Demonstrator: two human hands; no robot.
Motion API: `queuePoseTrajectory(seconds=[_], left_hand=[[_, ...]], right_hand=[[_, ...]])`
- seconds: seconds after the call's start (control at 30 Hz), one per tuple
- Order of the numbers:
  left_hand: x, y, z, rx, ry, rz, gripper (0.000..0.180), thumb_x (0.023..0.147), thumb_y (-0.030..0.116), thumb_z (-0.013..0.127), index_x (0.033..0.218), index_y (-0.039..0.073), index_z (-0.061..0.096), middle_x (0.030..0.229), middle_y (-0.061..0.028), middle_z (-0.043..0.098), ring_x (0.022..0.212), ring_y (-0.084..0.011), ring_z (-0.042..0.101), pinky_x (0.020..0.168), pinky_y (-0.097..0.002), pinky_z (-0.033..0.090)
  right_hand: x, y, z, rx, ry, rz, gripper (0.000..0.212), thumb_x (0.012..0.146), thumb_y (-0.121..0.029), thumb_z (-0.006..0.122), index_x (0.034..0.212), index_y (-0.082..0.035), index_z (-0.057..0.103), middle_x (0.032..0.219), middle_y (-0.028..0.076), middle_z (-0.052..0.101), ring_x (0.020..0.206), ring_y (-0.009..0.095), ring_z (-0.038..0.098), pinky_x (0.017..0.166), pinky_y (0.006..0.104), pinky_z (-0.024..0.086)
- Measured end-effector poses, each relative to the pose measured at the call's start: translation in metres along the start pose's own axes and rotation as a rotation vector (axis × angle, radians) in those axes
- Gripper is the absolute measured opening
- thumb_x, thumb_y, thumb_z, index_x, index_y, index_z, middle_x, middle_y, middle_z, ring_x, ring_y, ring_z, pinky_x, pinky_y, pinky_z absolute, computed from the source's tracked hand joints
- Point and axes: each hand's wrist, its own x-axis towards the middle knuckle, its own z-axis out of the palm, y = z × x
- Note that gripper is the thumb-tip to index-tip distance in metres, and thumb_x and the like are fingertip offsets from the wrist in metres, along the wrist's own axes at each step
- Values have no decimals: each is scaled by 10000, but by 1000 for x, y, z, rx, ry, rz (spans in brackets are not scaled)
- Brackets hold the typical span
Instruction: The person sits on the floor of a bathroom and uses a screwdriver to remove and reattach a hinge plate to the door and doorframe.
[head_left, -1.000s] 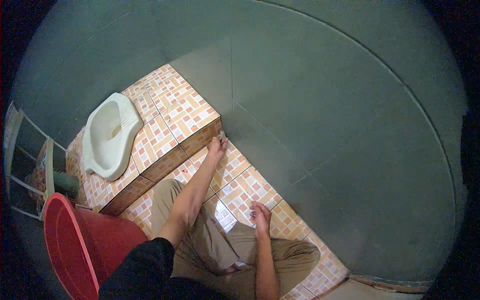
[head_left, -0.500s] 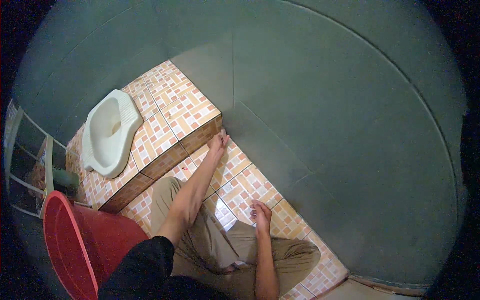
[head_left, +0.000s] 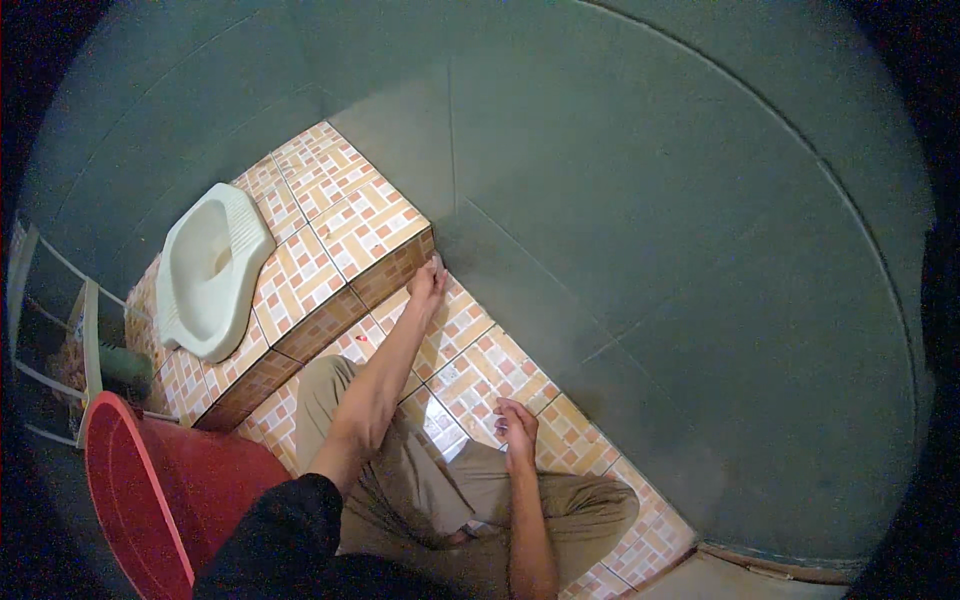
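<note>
My left hand (head_left: 428,282) reaches into the floor corner where the tiled step (head_left: 345,255) meets the green wall (head_left: 680,250). Its fingers are closed, and a small pale bit shows at their tips, too small to name. Over the floor, nearer to me, my right hand (head_left: 516,424) is loosely curled with its fingertips apart; no object shows in it. The patterned tile floor (head_left: 485,365) in orange, cream and white lies beneath both hands.
A white squat toilet (head_left: 240,300) is set into the raised step at left. Beside my left arm stands a large red tub (head_left: 215,470). A pale rack (head_left: 92,350) holds a green cylinder (head_left: 124,365). A tiny red scrap (head_left: 361,338) lies by the step.
The view has shifted slightly, so the step and toilet sit a little farther left. My left hand stays in the corner with its fingers slightly turned; my right hand is nearly unchanged.
</note>
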Motion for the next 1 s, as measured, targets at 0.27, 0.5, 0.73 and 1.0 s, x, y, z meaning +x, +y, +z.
queuePoseTrajectory(seconds=[0.27, 0.5, 0.73, 1.0], left_hand=[[-4, 9, 45, -260, 359, -96, 195, 952, 37, 467, 1105, -11, 579, 1043, -106, 623, 847, -207, 632, 673, -266, 618], [-7, -17, 35, -246, 77, -29, 144, 937, 52, 514, 1050, 3, 588, 991, -102, 628, 826, -202, 635, 659, -296, 622], [-30, -45, 88, -222, 318, -32, 215, 918, 40, 521, 1113, -52, 522, 995, -136, 609, 847, -212, 620, 726, -354, 615], [-29, -24, 68, -161, 258, 47, 167, 860, -15, 504, 1016, -62, 539, 955, -145, 582, 775, -221, 593, 705, -364, 610]], right_hand=[[3, -1, -13, -3, 20, -29, 209, 946, -150, 612, 1099, -48, 710, 904, 26, 666, 670, 73, 542, 595, 222, 427], [5, 1, -18, -6, 24, -46, 214, 951, -161, 611, 1099, -41, 709, 902, 26, 666, 676, 75, 546, 598, 223, 435], [7, -8, -42, -56, 106, -29, 213, 958, -160, 603, 1106, -50, 709, 897, 26, 665, 664, 71, 540, 588, 226, 437], [5, -3, -26, -21, 30, -66, 222, 965, -159, 586, 1125, -58, 704, 899, 27, 664, 663, 71, 536, 595, 223, 438]])
